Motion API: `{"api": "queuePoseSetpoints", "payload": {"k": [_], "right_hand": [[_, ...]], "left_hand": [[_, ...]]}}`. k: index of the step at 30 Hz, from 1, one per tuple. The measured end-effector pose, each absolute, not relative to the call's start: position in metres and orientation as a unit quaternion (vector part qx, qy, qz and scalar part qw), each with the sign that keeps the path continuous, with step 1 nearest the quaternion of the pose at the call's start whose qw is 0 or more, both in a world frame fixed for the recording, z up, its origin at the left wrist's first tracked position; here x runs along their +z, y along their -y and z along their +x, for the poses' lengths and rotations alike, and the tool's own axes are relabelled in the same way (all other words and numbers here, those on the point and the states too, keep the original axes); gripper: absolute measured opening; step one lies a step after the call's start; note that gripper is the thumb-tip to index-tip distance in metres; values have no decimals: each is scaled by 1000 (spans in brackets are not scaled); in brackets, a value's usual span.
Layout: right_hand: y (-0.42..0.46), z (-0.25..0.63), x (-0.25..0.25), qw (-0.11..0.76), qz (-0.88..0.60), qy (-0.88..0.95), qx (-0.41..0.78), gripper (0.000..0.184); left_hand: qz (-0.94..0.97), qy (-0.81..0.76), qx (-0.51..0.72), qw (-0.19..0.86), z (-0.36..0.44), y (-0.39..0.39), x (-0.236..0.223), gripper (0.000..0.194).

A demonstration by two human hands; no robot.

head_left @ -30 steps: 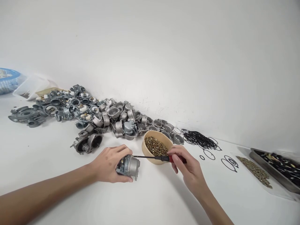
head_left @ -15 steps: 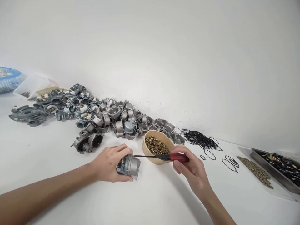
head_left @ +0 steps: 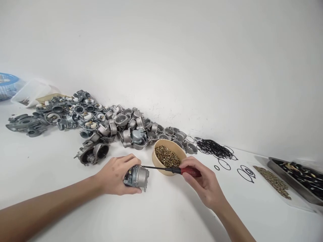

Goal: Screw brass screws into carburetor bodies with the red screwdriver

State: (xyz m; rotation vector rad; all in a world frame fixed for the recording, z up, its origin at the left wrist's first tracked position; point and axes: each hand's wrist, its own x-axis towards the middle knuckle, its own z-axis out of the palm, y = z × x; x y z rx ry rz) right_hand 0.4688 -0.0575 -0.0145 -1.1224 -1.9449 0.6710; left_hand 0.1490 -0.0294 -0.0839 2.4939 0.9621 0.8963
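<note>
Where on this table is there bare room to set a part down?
Bare table lies between the forearms, below the carburetor in the left hand, and left of it under the parts pile. Crowded: the screw bowl, black rings and metal tray beyond the right hand.

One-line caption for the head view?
Left hand steadies a metal part; right hand turns a screwdriver into it.

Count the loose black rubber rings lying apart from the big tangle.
About 4: a small ring and a larger ring just right of the tangle, then two overlapping rings farther right. Others may be hidden in the overlap.
</note>
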Motion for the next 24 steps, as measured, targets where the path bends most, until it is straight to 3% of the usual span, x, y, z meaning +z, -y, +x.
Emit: {"api": "queuePoseSetpoints", "payload": {"k": [9, 16, 20, 24], "right_hand": [[66, 452, -9, 398, -545, 636, 376, 44], [69, 449, -4, 389, -553, 611, 411, 45], [63, 459, -4, 420, -542, 644, 339, 42], [49, 481, -6, 477, -573, 648, 155, 37]], "left_hand": [[871, -333, 336, 135, 149, 32, -89, 57], [868, -361, 318, 124, 151, 34, -89, 56], [859, -393, 295, 144, 155, 36, -84, 53], [854, -402, 291, 159, 157, 37, -82, 55]]}}
